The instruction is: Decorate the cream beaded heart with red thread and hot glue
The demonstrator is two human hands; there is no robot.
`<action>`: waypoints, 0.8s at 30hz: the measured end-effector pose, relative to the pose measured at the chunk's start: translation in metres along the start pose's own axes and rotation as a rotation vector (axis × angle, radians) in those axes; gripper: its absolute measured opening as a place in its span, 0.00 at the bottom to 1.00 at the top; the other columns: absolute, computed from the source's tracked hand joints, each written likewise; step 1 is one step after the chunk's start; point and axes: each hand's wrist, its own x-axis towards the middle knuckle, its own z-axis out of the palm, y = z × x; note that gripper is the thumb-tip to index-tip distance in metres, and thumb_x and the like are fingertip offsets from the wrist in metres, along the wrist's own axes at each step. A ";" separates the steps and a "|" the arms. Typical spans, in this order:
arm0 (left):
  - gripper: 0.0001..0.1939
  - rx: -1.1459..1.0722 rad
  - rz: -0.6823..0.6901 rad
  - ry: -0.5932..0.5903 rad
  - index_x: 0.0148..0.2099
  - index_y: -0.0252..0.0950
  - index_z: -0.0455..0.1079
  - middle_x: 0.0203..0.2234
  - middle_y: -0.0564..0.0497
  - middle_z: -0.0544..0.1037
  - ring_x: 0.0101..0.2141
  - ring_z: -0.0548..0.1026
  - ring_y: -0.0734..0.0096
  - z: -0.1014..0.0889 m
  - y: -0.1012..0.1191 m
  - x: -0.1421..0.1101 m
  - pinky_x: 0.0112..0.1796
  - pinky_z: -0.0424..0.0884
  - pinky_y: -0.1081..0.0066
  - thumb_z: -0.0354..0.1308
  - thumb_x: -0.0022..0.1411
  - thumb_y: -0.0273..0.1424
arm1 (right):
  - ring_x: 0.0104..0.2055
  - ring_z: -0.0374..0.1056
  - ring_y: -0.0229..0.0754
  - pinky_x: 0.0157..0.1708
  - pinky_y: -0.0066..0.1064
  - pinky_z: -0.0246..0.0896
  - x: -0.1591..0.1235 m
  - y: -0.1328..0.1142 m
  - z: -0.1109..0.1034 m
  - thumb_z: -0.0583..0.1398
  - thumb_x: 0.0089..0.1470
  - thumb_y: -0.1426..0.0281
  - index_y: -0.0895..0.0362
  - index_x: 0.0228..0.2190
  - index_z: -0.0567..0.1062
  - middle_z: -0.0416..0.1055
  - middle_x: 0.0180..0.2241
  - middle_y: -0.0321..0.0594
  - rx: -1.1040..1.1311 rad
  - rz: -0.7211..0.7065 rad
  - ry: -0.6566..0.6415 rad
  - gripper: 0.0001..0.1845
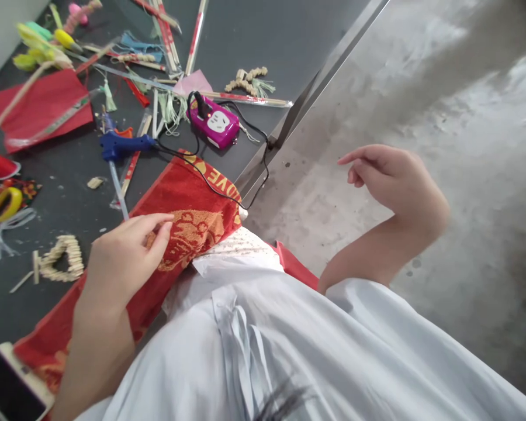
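Observation:
My left hand (pixel 125 254) is over the red towel (pixel 193 228) on the table edge. Its thumb and bent fingers are slightly apart, and nothing shows between them. Just beyond the fingertips are a clear glue stick (pixel 118 190) and the blue glue gun (pixel 125 144) it sticks out of. A heart-shaped piece of small wooden bits (pixel 72 257) lies to the left of that hand. My right hand (pixel 381 175) is raised in the air to the right, away from the table. Its index finger is stretched out, the others loosely curled, with nothing in it.
A purple power strip (pixel 221 131) with a black cord (pixel 263 175) sits near the table's right edge. Wrapped wooden sticks (pixel 249 99), tassels (pixel 170 111) and red paper (pixel 39 111) are spread behind. Yellow-handled scissors (pixel 4 204) and a phone (pixel 13 383) lie at the left.

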 end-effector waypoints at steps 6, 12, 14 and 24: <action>0.17 -0.004 0.031 -0.005 0.49 0.38 0.80 0.44 0.51 0.86 0.40 0.84 0.64 -0.005 -0.004 0.008 0.40 0.72 0.69 0.51 0.70 0.38 | 0.31 0.67 0.41 0.36 0.35 0.61 0.003 0.000 0.005 0.51 0.60 0.70 0.53 0.38 0.80 0.73 0.28 0.38 0.013 -0.064 -0.042 0.16; 0.15 -0.029 0.049 0.066 0.47 0.39 0.79 0.43 0.52 0.86 0.40 0.83 0.67 -0.016 -0.017 0.005 0.42 0.73 0.71 0.52 0.71 0.36 | 0.29 0.68 0.41 0.35 0.34 0.62 0.017 -0.028 0.020 0.52 0.57 0.68 0.53 0.38 0.80 0.74 0.27 0.38 -0.023 -0.188 -0.086 0.16; 0.15 -0.039 0.033 0.088 0.47 0.40 0.79 0.43 0.52 0.86 0.37 0.83 0.68 -0.019 -0.022 0.002 0.40 0.74 0.71 0.52 0.71 0.36 | 0.28 0.67 0.40 0.34 0.34 0.62 0.022 -0.041 0.026 0.52 0.57 0.68 0.53 0.38 0.80 0.74 0.27 0.38 -0.027 -0.231 -0.103 0.16; 0.21 -0.137 -0.216 0.058 0.47 0.39 0.81 0.42 0.48 0.86 0.40 0.84 0.60 -0.030 -0.063 -0.022 0.44 0.76 0.65 0.49 0.66 0.40 | 0.26 0.66 0.39 0.33 0.32 0.60 0.042 -0.108 0.061 0.54 0.57 0.68 0.55 0.38 0.79 0.73 0.24 0.36 -0.030 -0.455 -0.154 0.15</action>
